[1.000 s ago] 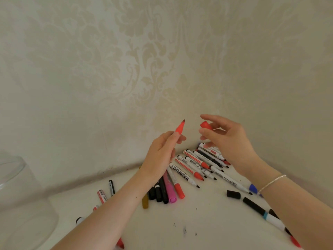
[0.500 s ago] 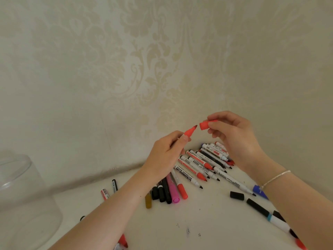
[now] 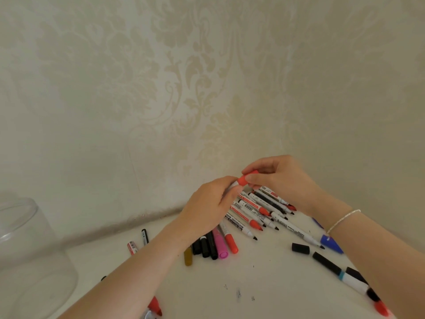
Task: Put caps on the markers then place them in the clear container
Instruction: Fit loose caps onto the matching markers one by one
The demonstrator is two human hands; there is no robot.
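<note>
Our right hand [image 3: 282, 180] pinches a red cap [image 3: 247, 177] between thumb and fingers, and the cap sits on the end of the marker [image 3: 233, 185] that our left hand [image 3: 211, 201] grips in curled fingers; only a short white stretch of its barrel shows beside the cap. We hold both above the bench [image 3: 264, 284], close to the patterned wall [image 3: 184, 88]. A thin bracelet [image 3: 342, 220] rings our right wrist. Just below our hands lies a pile of uncapped whiteboard markers [image 3: 257, 210], tips pointing right. Nearer us sit capped pens, among them a pink one [image 3: 219, 246] and a red one [image 3: 230, 240]. A loose black cap [image 3: 300, 248] lies to the right, beside a blue marker [image 3: 331, 244]. The clear container [image 3: 30, 261] stands at the far left, well apart from our hands.
</note>
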